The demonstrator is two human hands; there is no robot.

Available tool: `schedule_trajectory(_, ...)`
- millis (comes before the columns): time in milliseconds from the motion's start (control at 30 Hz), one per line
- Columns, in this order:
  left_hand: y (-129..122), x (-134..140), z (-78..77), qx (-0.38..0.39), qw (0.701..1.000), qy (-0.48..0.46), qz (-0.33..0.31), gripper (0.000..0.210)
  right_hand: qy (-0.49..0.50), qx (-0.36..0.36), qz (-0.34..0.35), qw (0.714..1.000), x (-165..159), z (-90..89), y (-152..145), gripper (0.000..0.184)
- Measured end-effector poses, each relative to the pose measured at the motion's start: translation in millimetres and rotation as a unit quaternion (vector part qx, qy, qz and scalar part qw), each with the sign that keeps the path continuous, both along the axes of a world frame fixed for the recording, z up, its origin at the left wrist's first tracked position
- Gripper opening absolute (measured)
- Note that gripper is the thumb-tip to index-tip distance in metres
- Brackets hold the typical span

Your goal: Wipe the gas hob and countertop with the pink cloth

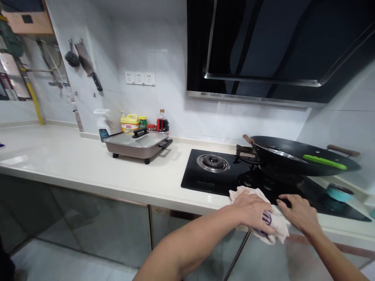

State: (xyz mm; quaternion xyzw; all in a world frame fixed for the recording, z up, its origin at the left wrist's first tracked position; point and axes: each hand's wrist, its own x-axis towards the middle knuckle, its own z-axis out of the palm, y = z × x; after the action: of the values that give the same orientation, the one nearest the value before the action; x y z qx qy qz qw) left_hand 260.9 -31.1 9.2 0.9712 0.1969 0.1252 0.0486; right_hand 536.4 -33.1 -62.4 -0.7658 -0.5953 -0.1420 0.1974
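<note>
A pale pinkish-white cloth [278,225] with a dark printed mark lies bunched over the front edge of the black gas stove [211,186]. My left hand [253,210] is closed on it, pressing it against the stove's edge and the counter lip. Just to the right, my right hand [300,214] rests at the stove's front edge, fingers apart and slightly bent, with nothing visible in it. Behind the hands, a large black wok [293,166] with wooden handles sits over the right burner, a green-handled utensil [325,162] and a metal piece inside it.
On the stove's right side stands a small turquoise pot [339,192]. The left burner [213,163] is uncovered. A lidded electric pan [136,148] stands on the white counter [73,160], with a spray bottle [103,125] and other bottles behind. The range hood [263,50] hangs overhead.
</note>
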Motion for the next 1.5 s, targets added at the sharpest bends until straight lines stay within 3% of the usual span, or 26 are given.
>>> schedule_trajectory(133,-3,-19,-5.0,0.034,0.999,-0.023,0.01,0.082,0.009,-0.004,0.01,1.0,1,2.0,-2,0.058)
schedule_trajectory(267,-5,-60,-10.8,0.053,0.996,-0.04,0.057,0.093,0.016,-0.01,0.007,1.0,2,3.0,-2,0.059)
schedule_trajectory(533,-12,-200,-4.7,0.079,0.981,-0.033,0.174,0.08,0.008,-0.014,0.005,1.0,-5,6.3,-4,0.055)
schedule_trajectory(733,-24,-311,0.2,0.103,0.947,0.021,0.304,0.075,0.01,-0.01,0.006,1.0,-15,11.4,-9,0.053)
schedule_trajectory(833,-29,-352,3.6,0.119,0.903,0.036,0.412,0.076,0.016,0.0,0.009,1.0,-20,12.7,-11,0.051)
schedule_trajectory(933,-32,-373,5.9,0.114,0.891,0.046,0.436,0.076,0.026,0.008,0.013,1.0,-25,13.0,-14,0.05)
schedule_trajectory(1067,-34,-363,1.5,0.138,0.902,0.052,0.406,0.071,0.063,0.022,0.02,0.998,-23,10.9,-13,0.051)
schedule_trajectory(1167,-36,-326,-7.4,0.155,0.91,0.042,0.383,0.071,0.134,0.08,0.052,0.986,-17,9.2,-11,0.05)
schedule_trajectory(1333,-37,-216,-17.9,0.155,0.942,0.043,0.293,0.072,0.265,0.221,0.126,0.93,-38,16.9,-36,0.042)
schedule_trajectory(1500,-37,-95,-20.0,0.16,0.966,0.037,0.199,0.075,0.294,0.191,0.276,0.895,-123,36.4,-91,0.033)
